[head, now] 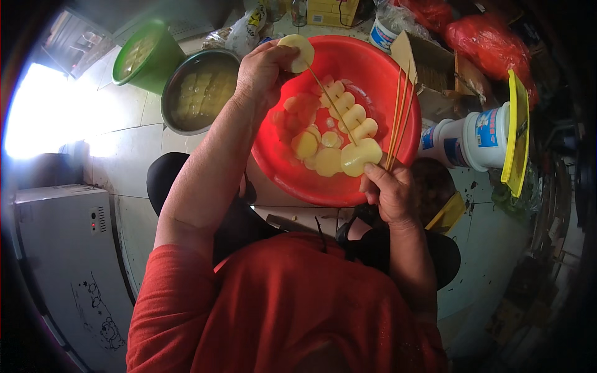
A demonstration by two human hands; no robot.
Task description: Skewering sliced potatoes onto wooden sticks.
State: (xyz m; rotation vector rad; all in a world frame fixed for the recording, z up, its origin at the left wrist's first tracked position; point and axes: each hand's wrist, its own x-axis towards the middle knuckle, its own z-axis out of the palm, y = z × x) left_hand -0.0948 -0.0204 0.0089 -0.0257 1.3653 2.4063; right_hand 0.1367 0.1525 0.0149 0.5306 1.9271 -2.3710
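Note:
My left hand [268, 67] pinches a pale round slice [298, 51], which looks like potato, at the upper end of a thin wooden skewer [332, 103]. The skewer's lower end meets another slice [361, 157], pinched by my right hand [389, 186]. Several more bare skewers [401, 121] stick up from my right hand. Both hands are over a large red plastic basin [298, 186]. Inside it, a row of skewered slices [347, 112] lies at the right, with loose slices [329, 162] beside and below it.
Left of the basin are a metal bowl [169, 114] and a green bucket [175, 58], both holding slices in liquid. At right stand an open cardboard box [431, 63], white plastic buckets [485, 133] and a yellow lid [515, 135]. A white appliance [70, 242] is at far left.

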